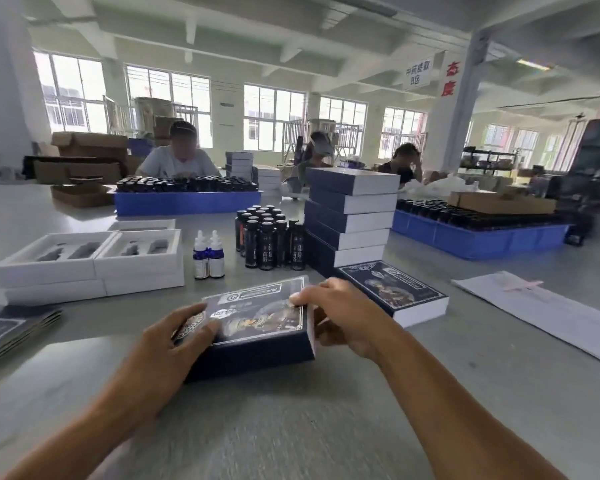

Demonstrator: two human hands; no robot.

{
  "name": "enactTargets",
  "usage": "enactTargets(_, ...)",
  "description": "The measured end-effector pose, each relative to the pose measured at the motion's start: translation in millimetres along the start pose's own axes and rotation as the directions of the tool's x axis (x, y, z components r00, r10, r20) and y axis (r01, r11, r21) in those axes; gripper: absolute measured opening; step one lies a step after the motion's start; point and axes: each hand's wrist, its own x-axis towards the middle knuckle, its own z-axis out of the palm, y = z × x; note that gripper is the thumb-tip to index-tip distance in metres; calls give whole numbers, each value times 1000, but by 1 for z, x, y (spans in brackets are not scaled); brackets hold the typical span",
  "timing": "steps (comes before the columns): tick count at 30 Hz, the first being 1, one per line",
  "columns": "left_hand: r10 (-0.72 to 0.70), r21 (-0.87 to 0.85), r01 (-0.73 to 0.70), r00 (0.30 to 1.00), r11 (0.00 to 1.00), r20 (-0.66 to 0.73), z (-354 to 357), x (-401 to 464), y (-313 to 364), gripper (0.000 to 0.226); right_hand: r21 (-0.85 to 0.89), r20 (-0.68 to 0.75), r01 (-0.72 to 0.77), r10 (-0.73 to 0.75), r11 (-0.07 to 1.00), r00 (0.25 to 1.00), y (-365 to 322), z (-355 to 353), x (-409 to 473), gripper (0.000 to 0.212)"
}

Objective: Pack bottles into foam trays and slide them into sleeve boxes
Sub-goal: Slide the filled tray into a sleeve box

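Navy printed cardboard sleeve box (pixel 257 327) lay flat on the grey table (pixel 291 427), gripped at both ends: left hand (pixel 174 344) with fingers curled over its left edge, right hand (pixel 340 313) with fingers curled round its right end. White foam trays (pixel 94 258) sat well apart to the left.

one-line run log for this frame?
step: sleeving | left hand: grips dark blue printed sleeve box | right hand: grips box's right end | box: on grey table

A factory packing hall: seated workers (pixel 179 157) at a long desk (pixel 291 427), blue crates of bottles (pixel 187 201), stacked boxes (pixel 350 220), cardboard cartons (pixel 87 150)
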Motion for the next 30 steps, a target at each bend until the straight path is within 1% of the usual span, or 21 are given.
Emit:
enactTargets(2,13,-191,-6,999,982,39,26,15,20,55,106,-163,25,-7,994,987,-3,-27,3,35)
enactTargets(3,22,-293,-9,999,956,40,40,22,30,54,174,-257,32,14,984,966,-3,-43,3,31)
enactTargets(4,33,-374,-20,999,927,27,55,28,41,52,235,-353,42,45,971,934,-2,-60,4,27)
enactTargets(5,44,-418,-34,999,908,16,69,33,50,50,284,-445,62,74,957,893,2,-76,4,23)
enactTargets(6,61,-421,-47,998,906,20,83,36,56,48,314,-529,89,97,945,843,7,-92,5,18)
enactTargets(7,80,-379,-58,996,923,42,97,37,59,47,326,-603,117,111,938,790,12,-105,6,15)
enactTargets(9,137,-172,-112,980,979,142,126,37,57,52,312,-711,152,125,938,692,24,-124,12,19)
enactTargets(10,168,-50,-161,964,986,205,140,36,57,54,294,-746,148,130,944,653,29,-129,15,27)
enactTargets(12,217,156,-278,921,948,323,163,34,58,57,264,-778,85,160,961,608,37,-131,19,44)
enactTargets(13,228,250,-333,901,909,370,172,33,59,58,246,-775,51,165,968,610,39,-130,19,47)
enactTargets(15,240,421,-427,871,800,429,184,31,58,59,152,-761,-4,119,988,638,42,-125,17,54)
enactTargets(16,245,455,-449,865,769,438,186,31,55,59,90,-755,-21,82,996,650,43,-123,16,62)
enactTargets(18,260,426,-445,867,788,425,185,32,50,57,3,-746,-38,27,999,665,45,-123,16,72)
enactTargets(20,283,393,-447,868,804,407,184,31,47,52,-38,-744,-63,14,997,668,46,-123,19,65)
enactTargets(22,312,405,-481,854,777,417,183,29,47,46,-49,-751,-114,39,992,660,50,-125,22,52)
enactTargets(23,315,404,-488,850,774,423,183,27,49,42,-54,-753,-137,50,989,656,53,-126,24,49)
enactTargets(25,318,375,-480,852,793,416,182,24,52,35,-111,-765,-176,29,978,644,57,-129,26,57)
enactTargets(26,323,358,-470,858,807,399,180,22,54,34,-175,-786,-193,-19,965,618,57,-130,25,63)
enactTargets(28,310,348,-428,885,834,347,176,20,54,30,-309,-838,-212,-160,927,522,51,-129,22,68)
enactTargets(29,299,348,-403,901,847,315,174,19,54,28,-369,-843,-179,-248,912,477,44,-125,20,68)
enactTargets(30,289,356,-381,914,853,284,171,19,52,27,-438,-819,-107,-347,893,457,36,-119,18,67)
